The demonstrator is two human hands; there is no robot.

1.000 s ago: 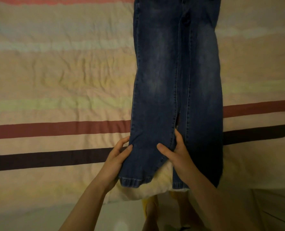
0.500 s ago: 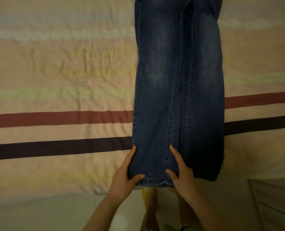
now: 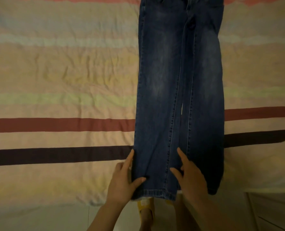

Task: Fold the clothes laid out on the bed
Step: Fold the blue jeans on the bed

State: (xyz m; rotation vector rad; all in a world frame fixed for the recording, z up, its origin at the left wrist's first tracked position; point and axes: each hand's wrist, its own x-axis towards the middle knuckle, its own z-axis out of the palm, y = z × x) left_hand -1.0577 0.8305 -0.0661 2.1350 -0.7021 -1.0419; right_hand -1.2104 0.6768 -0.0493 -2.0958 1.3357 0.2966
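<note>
A pair of dark blue jeans (image 3: 175,80) lies flat on the striped bed sheet (image 3: 63,72), waistband at the far side and hems at the near bed edge. The two legs lie side by side and nearly touch. My left hand (image 3: 123,184) holds the outer edge of the left leg just above the hem, thumb on top of the denim and fingers along the edge. My right hand (image 3: 191,179) rests on the inner seams between the legs, with index finger and thumb stretched out flat on the cloth.
The bed's near edge runs just below the hems, with pale floor (image 3: 46,219) beyond it. My feet in yellow slippers (image 3: 145,209) stand under the hems. A light cabinet or drawer front (image 3: 275,214) is at the lower right.
The left leg, which lay slanted with a gap at the hem, now lies straight beside the right one. Both hands slid down towards the hem and now sit wider apart.
</note>
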